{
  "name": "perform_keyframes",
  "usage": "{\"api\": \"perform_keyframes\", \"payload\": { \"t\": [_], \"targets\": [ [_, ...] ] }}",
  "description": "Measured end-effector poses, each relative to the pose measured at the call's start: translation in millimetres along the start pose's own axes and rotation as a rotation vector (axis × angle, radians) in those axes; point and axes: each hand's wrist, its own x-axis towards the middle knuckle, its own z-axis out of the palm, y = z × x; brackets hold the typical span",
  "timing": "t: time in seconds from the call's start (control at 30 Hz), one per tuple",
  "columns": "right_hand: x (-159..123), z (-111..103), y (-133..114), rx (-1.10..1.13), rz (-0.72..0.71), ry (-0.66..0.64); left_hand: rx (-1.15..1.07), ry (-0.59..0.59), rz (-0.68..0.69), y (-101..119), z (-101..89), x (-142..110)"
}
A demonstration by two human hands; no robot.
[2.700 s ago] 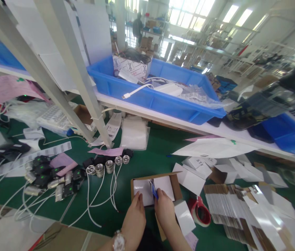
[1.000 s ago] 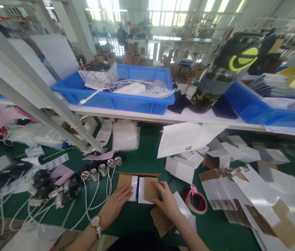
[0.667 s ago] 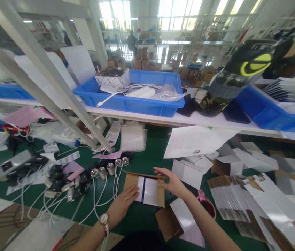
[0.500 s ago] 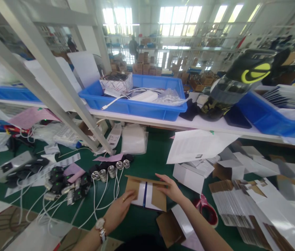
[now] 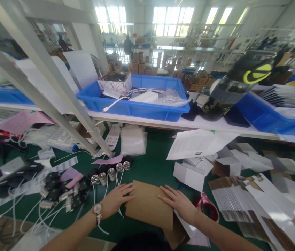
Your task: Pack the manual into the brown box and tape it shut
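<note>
Between my two hands is a plain brown cardboard piece [image 5: 149, 205], its broad face toward me. My left hand [image 5: 117, 199] holds it by the left edge, fingers reaching onto the board. My right hand [image 5: 180, 204] grips the right side, with its fingers stretched over the edge. Both thumbs are hard to make out. Whatever lies behind the board is hidden. Under its lower right corner, another brown and white cardboard piece [image 5: 181, 235] lies on the green table.
Red tape roll [image 5: 208, 207] and stacked flat cartons [image 5: 229, 198] lie right. A small white box [image 5: 189, 176] stands behind my right hand. Metal-ended cables [image 5: 112, 174] lie left. Across the back runs a shelf with a blue tray [image 5: 137, 111] and a bottle [image 5: 231, 83].
The cardboard has turned, so its white inside and blue strip no longer show and a plain brown face does. My hands have shifted to its sides, the right one slightly right and lower.
</note>
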Motion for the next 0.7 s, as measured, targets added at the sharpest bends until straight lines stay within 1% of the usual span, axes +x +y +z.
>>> {"api": "perform_keyframes", "payload": {
  "t": [0.07,0.13,0.2,0.27,0.33,0.4,0.43,0.5,0.63,0.7],
  "targets": [
    [1.5,-2.9,-9.6,0.113,0.082,0.013,-0.015,-0.032,0.036,10.6,-6.0,7.9],
    [7.6,-1.5,-22.3,0.153,0.141,0.042,-0.016,-0.075,0.012,22.7,-6.5,22.0],
    [15.4,8.1,-37.4,0.107,0.159,0.046,0.021,-0.139,-0.039,32.9,-0.4,38.1],
    [22.3,24.1,-52.1,0.012,0.165,0.061,0.097,-0.198,-0.078,38.9,10.1,51.8],
    [27.3,39.5,-63.1,-0.079,0.204,0.12,0.165,-0.238,-0.092,40.5,20.3,60.2],
    [30.6,47.1,-68.7,-0.127,0.249,0.185,0.196,-0.24,-0.089,39.1,25.8,63.1],
    [31.8,46.7,-69.7,-0.13,0.259,0.201,0.198,-0.23,-0.084,38.0,26.0,63.2],
    [33.4,39.0,-69.2,-0.105,0.254,0.194,0.191,-0.212,-0.067,36.3,21.7,62.1],
    [32.8,14.4,-64.8,-0.012,0.241,0.096,0.164,-0.24,-0.034,36.4,3.8,61.1],
    [30.3,6.6,-62.9,0.026,0.237,0.053,0.163,-0.269,-0.026,37.9,-3.4,61.7]
  ]
}}
